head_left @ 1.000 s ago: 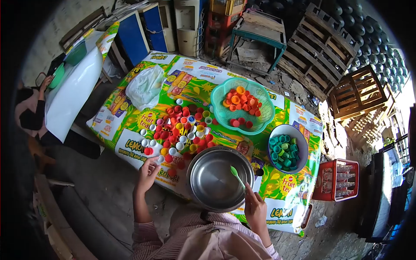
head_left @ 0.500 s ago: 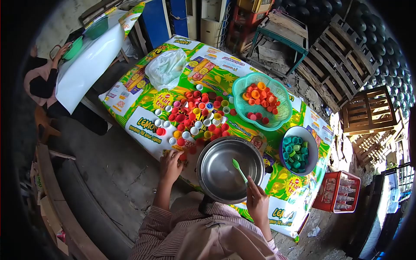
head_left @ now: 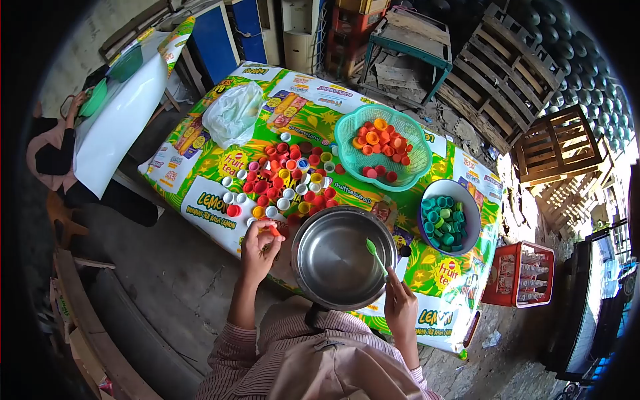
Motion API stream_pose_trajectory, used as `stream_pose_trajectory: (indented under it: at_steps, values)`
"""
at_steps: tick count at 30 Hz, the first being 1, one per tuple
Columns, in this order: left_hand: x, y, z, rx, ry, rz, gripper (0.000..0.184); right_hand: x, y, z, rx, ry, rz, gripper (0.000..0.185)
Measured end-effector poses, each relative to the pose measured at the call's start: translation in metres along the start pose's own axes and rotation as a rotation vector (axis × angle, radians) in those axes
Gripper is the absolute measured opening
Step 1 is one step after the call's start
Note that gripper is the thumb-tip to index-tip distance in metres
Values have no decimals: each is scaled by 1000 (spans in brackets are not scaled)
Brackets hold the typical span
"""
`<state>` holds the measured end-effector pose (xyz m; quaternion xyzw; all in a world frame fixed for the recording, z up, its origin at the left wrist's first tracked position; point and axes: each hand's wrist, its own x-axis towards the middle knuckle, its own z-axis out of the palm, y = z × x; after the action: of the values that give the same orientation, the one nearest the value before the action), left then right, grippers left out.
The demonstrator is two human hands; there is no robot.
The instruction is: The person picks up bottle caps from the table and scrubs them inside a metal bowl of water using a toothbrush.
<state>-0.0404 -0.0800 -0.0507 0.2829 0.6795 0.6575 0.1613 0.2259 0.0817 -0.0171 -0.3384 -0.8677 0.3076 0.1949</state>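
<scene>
My left hand (head_left: 258, 249) pinches a red bottle cap (head_left: 275, 231) between thumb and fingers, just above the table's near edge. Beside it a steel pan (head_left: 327, 263) sits at the table edge, its black handle toward my body. My right hand (head_left: 401, 301) grips a small green plastic spoon (head_left: 375, 253) by its pale handle, with the head over the pan's inside. Beyond the pan, loose red, white, yellow and pink bottle caps (head_left: 288, 193) lie spread on the patterned tablecloth (head_left: 212, 198).
A mint basket (head_left: 343, 157) holds orange and red caps. Nearer right, a white bowl (head_left: 475, 233) contains green and teal caps. A crumpled plastic bag (head_left: 233, 115) lies at the far left. Another person (head_left: 59, 150) sits at the left; a red bottle crate (head_left: 505, 267) stands right on the floor.
My left hand has lifted off the tablecloth with a red bottle cap in its fingers. The view has shifted slightly. My right hand still holds the spoon over the pan.
</scene>
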Motion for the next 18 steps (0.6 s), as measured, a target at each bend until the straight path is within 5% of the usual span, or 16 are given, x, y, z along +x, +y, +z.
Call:
stream_pose_trajectory:
  at_steps: [2, 10, 15, 18]
  values:
    - [6, -3, 24, -261, -121, 35, 28, 0, -1, -2, 11, 37, 36, 35]
    - [2, -13, 86, 121, -485, 100, 33, -14, 4, -2, 22, 66, 67, 41]
    - [3, -21, 97, 448, -549, 248, 82, -22, 0, 0, 44, 81, 106, 40]
    - [4, -30, 104, 454, -578, 151, 81, -25, -2, 0, 37, 97, 90, 40]
